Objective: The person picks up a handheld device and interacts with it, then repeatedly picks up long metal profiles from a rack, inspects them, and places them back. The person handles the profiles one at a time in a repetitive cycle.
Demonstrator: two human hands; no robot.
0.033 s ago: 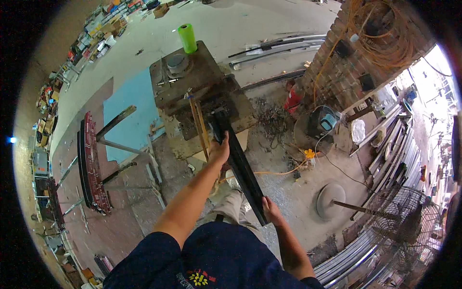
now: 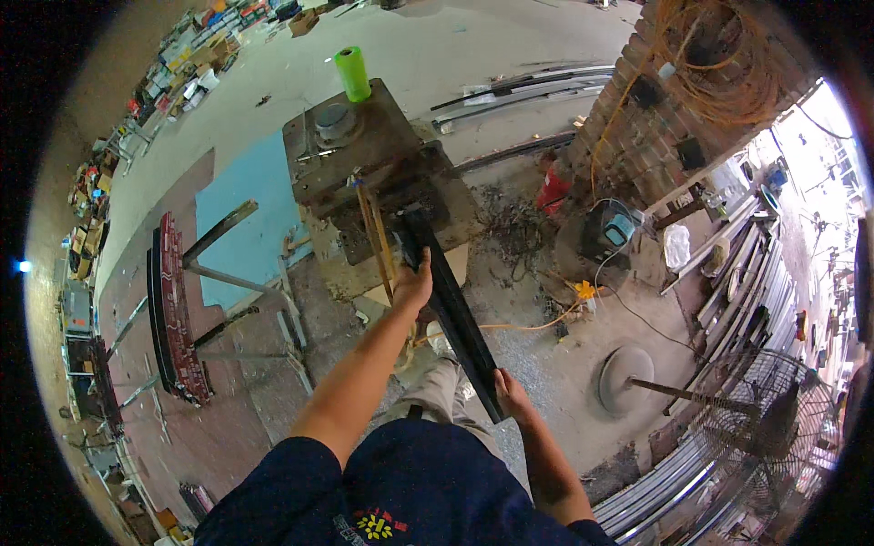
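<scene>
Both L hand [image 2: 415, 284] & R hand [image 2: 512, 398] have fingers grasping our black bar [image 2: 458, 323], prob. steadying it nr brown machine [image 2: 381, 125]; we reckon next move calls for even support.

A pale floor [image 2: 455, 45] is bordered at upper right by a brick wall [image 2: 646, 146] and at upper left by a brown wall [image 2: 91, 114]; the right edge is flooded with bright light [image 2: 827, 114].
</scene>
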